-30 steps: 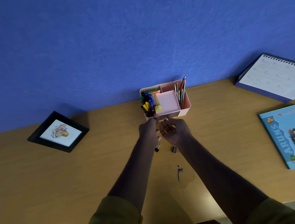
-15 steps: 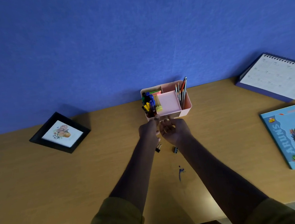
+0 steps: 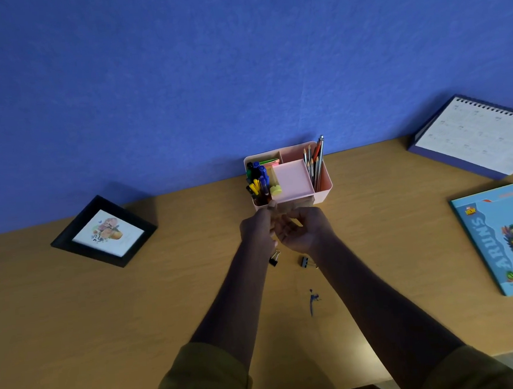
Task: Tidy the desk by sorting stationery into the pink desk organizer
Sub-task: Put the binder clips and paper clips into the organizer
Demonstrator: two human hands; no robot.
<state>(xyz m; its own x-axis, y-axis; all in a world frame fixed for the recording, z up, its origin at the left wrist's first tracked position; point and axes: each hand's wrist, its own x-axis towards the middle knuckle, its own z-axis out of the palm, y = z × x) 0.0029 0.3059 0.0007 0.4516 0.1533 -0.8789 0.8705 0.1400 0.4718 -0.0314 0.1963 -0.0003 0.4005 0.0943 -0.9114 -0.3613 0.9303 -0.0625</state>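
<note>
The pink desk organizer (image 3: 322, 189) stands against the blue wall, with markers (image 3: 258, 178) in its left section, pencils (image 3: 315, 162) on the right and sticky notes at the back. My left hand (image 3: 256, 231) and my right hand (image 3: 305, 232) meet just in front of its lower front edge, fingers curled toward each other. Whether either hand holds something is hidden in the dim light. Two black binder clips, one (image 3: 274, 259) and another (image 3: 306, 261), lie on the desk just below my hands.
A black picture frame (image 3: 103, 232) lies at the left. A spiral calendar (image 3: 475, 138) leans at the back right, and a blue notebook (image 3: 504, 237) lies in front of it. A small blue ink mark (image 3: 312, 300) stains the desk (image 3: 74, 316) between my forearms.
Both hands stay at the organizer's front. My right hand's fingers have curled in a little closer to my left hand; the binder clips have not moved.
</note>
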